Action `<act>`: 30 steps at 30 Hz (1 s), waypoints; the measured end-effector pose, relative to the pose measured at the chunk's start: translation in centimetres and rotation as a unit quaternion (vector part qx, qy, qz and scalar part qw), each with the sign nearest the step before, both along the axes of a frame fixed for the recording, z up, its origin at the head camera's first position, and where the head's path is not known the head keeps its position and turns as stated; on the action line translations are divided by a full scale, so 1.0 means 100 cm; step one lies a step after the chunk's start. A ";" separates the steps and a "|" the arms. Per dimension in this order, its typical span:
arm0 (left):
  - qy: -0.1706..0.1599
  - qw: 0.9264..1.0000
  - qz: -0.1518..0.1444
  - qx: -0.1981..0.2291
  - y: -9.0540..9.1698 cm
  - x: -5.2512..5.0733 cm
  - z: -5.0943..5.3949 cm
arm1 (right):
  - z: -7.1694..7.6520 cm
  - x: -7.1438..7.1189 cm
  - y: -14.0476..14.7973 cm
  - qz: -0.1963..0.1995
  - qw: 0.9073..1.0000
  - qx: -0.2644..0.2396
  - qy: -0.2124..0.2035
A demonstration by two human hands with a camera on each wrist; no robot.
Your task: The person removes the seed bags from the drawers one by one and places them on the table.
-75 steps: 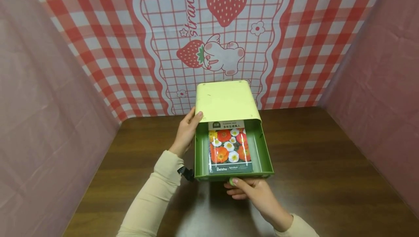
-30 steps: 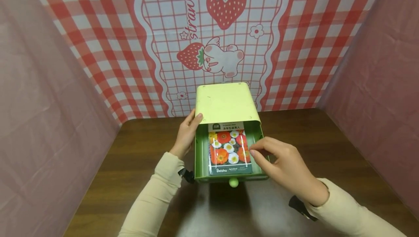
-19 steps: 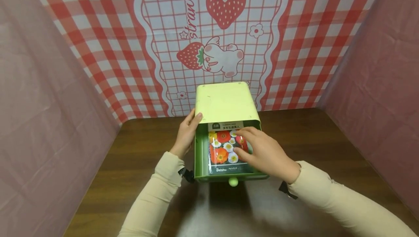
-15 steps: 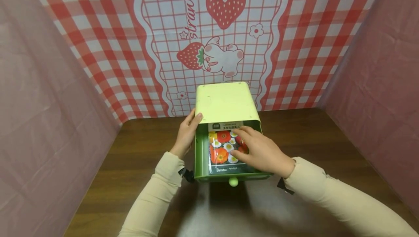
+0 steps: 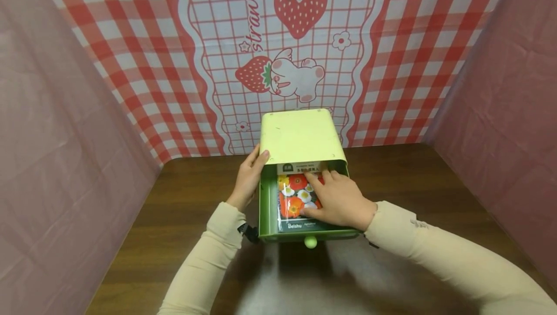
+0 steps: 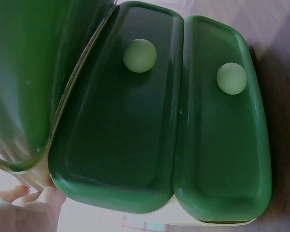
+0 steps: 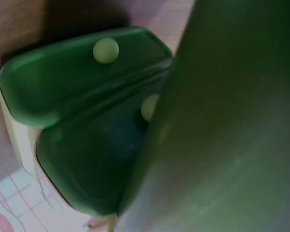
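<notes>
A small drawer cabinet (image 5: 300, 136) with a pale yellow-green shell stands on the table in the head view. Its top green drawer (image 5: 268, 208) is pulled out, a round light-green knob (image 5: 311, 242) on its front. Inside lies a flower seed packet (image 5: 291, 203) printed with red, orange and white blooms. My left hand (image 5: 249, 177) rests against the cabinet's left side, thumb at the front top corner. Over the packet's right half lies my right hand (image 5: 339, 201), thumb and fingers spread on it; part of the packet is hidden beneath. The right wrist view shows mostly the drawer's underside (image 7: 222, 135).
Below the pulled-out drawer, two closed green drawers, a middle one (image 6: 111, 121) and a bottom one (image 6: 222, 145), show their knobs. The wooden table (image 5: 417, 184) meets a strawberry-print checked cloth (image 5: 209, 53) behind. Pink cloth walls (image 5: 500, 87) stand at both sides.
My right hand has let go of the drawer knob, risen over the drawer and come down onto the seed packet, moving leftward. The left hand has stayed on the cabinet.
</notes>
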State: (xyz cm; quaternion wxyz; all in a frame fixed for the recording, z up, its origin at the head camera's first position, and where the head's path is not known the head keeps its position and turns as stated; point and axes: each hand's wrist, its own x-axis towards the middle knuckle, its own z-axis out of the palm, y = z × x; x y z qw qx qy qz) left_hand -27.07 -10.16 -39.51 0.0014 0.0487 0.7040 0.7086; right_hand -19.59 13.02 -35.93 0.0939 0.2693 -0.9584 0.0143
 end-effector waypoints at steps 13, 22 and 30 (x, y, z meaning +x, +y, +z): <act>-0.005 1.000 0.006 0.002 0.001 0.001 -0.001 | -0.001 -0.003 -0.004 0.034 0.994 -0.074 -0.079; -0.005 1.000 0.002 0.003 0.001 0.003 0.002 | 0.002 -0.007 -0.005 0.037 0.968 -0.184 -0.168; 0.002 1.000 0.001 0.004 0.001 0.001 -0.002 | 0.003 -0.007 -0.004 0.020 0.947 -0.247 -0.205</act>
